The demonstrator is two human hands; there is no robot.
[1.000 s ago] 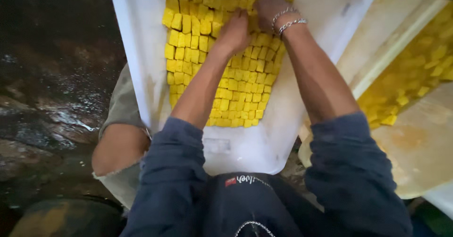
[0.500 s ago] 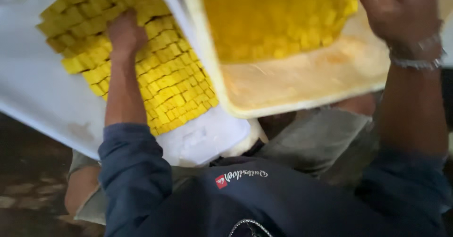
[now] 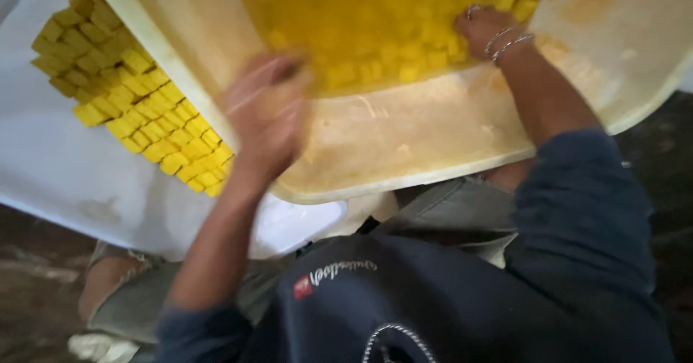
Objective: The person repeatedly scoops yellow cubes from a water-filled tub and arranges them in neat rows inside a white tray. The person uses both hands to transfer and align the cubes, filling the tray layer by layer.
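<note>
A person in a dark blue long-sleeved top leans over two shallow trays of small yellow cubes, seen from a camera worn on the head. The right hand [image 3: 485, 32], ringed at the wrist by thin metal bangles [image 3: 510, 42], is pushed into the loose heap of yellow cubes [image 3: 375, 38] inside the cream-coloured tub [image 3: 433, 139] — the fingers are buried among the pieces, so whether they are closed on any cannot be told. The left hand [image 3: 266, 114] is blurred by motion and sits over the tub's near wall, close to its left rim; the fingers look curled, but the blur hides whether it grips anything.

The tub is tilted across the person's lap, its pale inner wall smeared with yellow, and it overlaps the right edge of a white tray [image 3: 65, 168] lying to the left. On that white tray a second lot of cubes — the packed yellow block [image 3: 126, 96] — stands in tight, orderly rows running diagonally, its near corner just beside the tub's rim.

Below the trays show grey trousers [image 3: 447, 215] and one bare knee [image 3: 101, 283] at lower left. The floor [image 3: 29, 291] beneath is dark and looks wet.
</note>
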